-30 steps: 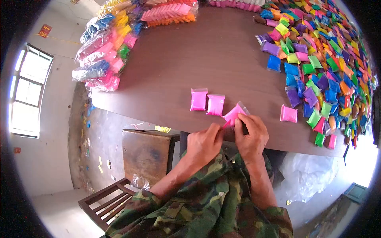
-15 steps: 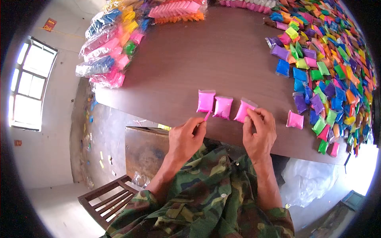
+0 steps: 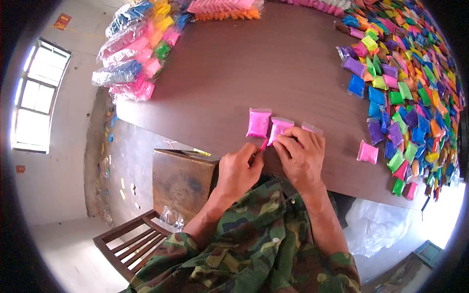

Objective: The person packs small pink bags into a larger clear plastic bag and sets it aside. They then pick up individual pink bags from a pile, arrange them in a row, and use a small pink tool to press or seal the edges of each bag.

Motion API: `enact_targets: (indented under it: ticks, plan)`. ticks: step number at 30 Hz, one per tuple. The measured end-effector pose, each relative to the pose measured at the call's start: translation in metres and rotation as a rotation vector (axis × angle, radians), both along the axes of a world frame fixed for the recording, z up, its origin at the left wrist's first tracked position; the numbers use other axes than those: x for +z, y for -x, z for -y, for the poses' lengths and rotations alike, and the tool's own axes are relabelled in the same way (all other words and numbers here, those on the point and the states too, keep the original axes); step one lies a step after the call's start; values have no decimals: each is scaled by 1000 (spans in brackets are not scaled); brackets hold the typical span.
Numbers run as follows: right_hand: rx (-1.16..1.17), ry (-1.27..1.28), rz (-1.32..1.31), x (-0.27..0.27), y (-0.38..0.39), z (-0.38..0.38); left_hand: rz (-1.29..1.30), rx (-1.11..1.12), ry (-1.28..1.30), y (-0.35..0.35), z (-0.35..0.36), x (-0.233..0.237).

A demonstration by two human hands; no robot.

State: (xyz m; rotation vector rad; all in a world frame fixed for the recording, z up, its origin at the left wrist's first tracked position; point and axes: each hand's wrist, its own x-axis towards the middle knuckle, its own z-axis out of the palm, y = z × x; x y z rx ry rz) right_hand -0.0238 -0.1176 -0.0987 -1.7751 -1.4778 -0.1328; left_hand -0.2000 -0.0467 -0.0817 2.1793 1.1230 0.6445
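Note:
Near the table's front edge, my left hand (image 3: 240, 168) is closed on a small pink stick (image 3: 264, 144) that points up between thumb and fingers. My right hand (image 3: 304, 156) has its fingertips on the lower right part of the middle pink packet (image 3: 279, 128). Just left of that packet lies another pink packet (image 3: 258, 123), untouched. A third pink packet (image 3: 311, 128) is mostly hidden behind my right fingers. Farther right, a separate pink packet (image 3: 367, 152) lies flat.
A large heap of coloured packets (image 3: 415, 107) covers the table's right side. Bagged packets (image 3: 127, 49) are stacked at the back left, with pink and orange rows (image 3: 224, 9) at the back. Below the brown table (image 3: 220, 73) stand a wooden box (image 3: 181, 183) and a slatted chair (image 3: 132, 244).
My right hand has moved left from the third packet to the middle one. My left hand, still with the pink stick, has shifted slightly right. The camera view has shifted a little.

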Motion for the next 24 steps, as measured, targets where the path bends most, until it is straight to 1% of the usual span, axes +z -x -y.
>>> enact_targets:
  ticks: [4,7,10,13,15,19,24]
  plan:
    - [-20,-8,-7,0,1,0,19,13,122,5,-6,1]
    - [-35,13,0,6,2,2,84,27,137,-4,-3,16]
    - [-30,-15,47,0,1,-2,42,33,166,-10,-2,6]
    - [-22,-12,57,-6,-1,-1,60,3,113,-6,1,-6]
    - [-21,-19,41,-6,-2,-1,42,22,111,-2,2,-3]
    - [16,82,28,11,-7,-3,-47,51,168,9,4,5]
    - [100,148,81,26,-20,-8,48,77,167,15,6,3]
